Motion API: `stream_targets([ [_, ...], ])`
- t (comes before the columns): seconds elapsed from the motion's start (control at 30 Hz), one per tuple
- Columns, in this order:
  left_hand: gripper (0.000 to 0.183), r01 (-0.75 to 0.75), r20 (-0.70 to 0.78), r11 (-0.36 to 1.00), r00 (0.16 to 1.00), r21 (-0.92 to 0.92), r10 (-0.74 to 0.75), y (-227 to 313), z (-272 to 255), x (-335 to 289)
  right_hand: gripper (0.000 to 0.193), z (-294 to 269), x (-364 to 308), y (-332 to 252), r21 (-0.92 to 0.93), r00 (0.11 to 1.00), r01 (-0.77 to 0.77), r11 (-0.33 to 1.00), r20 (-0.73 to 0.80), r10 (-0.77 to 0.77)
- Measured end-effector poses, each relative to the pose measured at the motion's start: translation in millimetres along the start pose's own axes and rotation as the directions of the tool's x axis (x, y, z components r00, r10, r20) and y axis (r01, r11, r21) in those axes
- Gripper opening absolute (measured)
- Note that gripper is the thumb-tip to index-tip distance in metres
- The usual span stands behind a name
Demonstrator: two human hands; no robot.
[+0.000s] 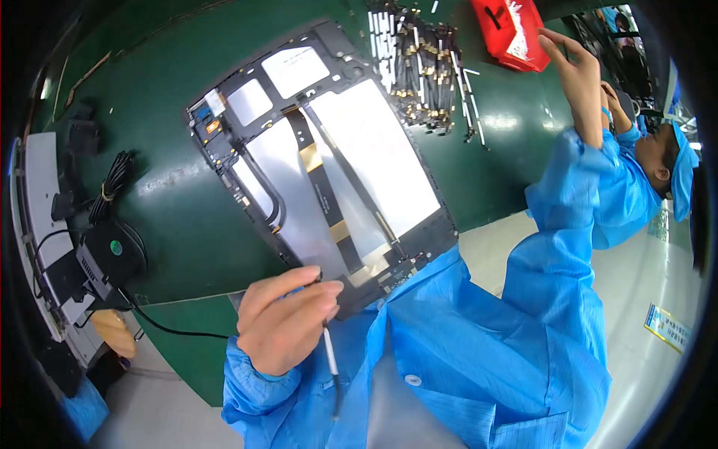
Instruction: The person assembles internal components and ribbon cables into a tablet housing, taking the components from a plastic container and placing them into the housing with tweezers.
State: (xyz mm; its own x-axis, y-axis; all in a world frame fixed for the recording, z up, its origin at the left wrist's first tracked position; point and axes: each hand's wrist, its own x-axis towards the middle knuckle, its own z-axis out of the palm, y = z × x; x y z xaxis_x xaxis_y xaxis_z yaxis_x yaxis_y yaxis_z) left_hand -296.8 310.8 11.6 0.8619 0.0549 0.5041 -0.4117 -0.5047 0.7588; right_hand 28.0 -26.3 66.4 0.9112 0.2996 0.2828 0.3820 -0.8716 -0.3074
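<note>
My left hand (288,318) is closed, thumb and fingers pinching a thin black-and-white cable (330,352) whose end dangles in front of my blue gown. It is at the lower edge of an opened tablet body (329,196); whether it also touches that edge I cannot tell. Inside the tablet are silvery-white panels and a black flat ribbon cable (320,187) with gold patches. The tablet lies aslant, its near end over the table's front edge. At the far right my right hand (580,82) reaches up to a red bin (490,34), fingertips together; anything between them is too small to see.
Several black, white and gold cables (426,75) lie heaped behind the tablet on the green table (168,194). White strips (517,34) fill the red bin. A black device (112,251) and a coiled black cord (114,179) stand left. Another person in blue (636,179) sits at the right.
</note>
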Motion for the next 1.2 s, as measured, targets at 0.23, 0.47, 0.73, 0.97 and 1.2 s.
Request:
stream_targets([
  [0.23, 0.025, 0.156, -0.071, 0.988, 0.985, -0.002, -0.155, -18, 5, 25, 0.020, 2, -112, -174, 0.505, 0.925, 0.016, 0.863, 0.319, -0.204],
  [0.47, 0.020, 0.152, -0.103, 0.987, 0.982, -0.051, -0.157, -36, 5, 29, 0.024, 60, -168, -218, 0.679, 0.873, 0.325, 0.658, 0.052, -0.485],
  [0.73, 0.015, 0.159, -0.128, 0.982, 0.977, -0.099, -0.171, -40, 4, 26, 0.026, 66, -171, -224, 0.468, 0.806, 0.492, 0.734, 0.074, -0.587],
  [0.97, 0.014, 0.149, -0.132, 0.983, 0.978, -0.106, -0.163, -42, 5, 26, 0.026, 69, -171, -224, 0.458, 0.781, 0.530, 0.714, 0.066, -0.621],
  [1.2, 0.004, 0.066, 0.016, 0.990, 0.998, 0.121, -0.068, -40, -7, 44, 0.025, 68, -170, -224, 0.428, 0.759, 0.563, 0.707, 0.070, -0.647],
])
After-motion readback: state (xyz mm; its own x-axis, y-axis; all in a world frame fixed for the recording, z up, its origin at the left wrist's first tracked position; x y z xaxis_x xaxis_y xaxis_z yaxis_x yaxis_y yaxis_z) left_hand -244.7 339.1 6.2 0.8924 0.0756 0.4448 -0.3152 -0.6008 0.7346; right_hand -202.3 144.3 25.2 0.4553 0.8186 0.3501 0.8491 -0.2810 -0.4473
